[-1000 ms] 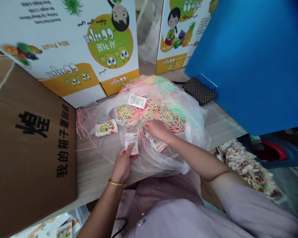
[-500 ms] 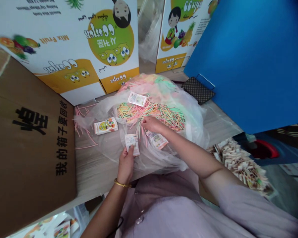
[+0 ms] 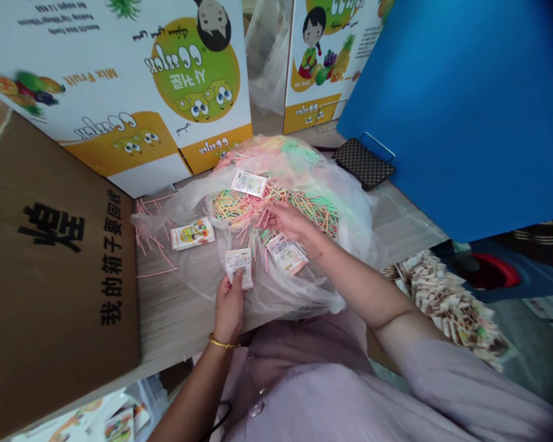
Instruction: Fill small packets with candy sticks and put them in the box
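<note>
My left hand [image 3: 229, 306] grips a small printed candy packet [image 3: 238, 265] by its lower edge, thumb on top. My right hand [image 3: 289, 220] reaches over a heap of thin coloured candy sticks [image 3: 316, 212], its fingers apart and touching the near side of the heap. The sticks are pink, green and yellow and lie in a clear plastic bag [image 3: 362, 230] with its mouth spread. One packet [image 3: 249, 183] rests on top of the heap. More packets [image 3: 287, 254] lie under my right wrist, and a small stack of packets [image 3: 192, 234] lies to the left.
Loose pink sticks [image 3: 154, 245] lie beside a brown carton [image 3: 55, 258] at left. White printed cartons [image 3: 166, 80] stand behind, a blue panel [image 3: 465, 110] at right. A checkered pouch [image 3: 364, 164] lies near the panel. Many packets [image 3: 447, 307] are piled low at right.
My right hand's fingers, bunched at the sticks before, have spread apart and moved slightly up onto the heap. The left hand still holds its packet. The whole view has shifted slightly.
</note>
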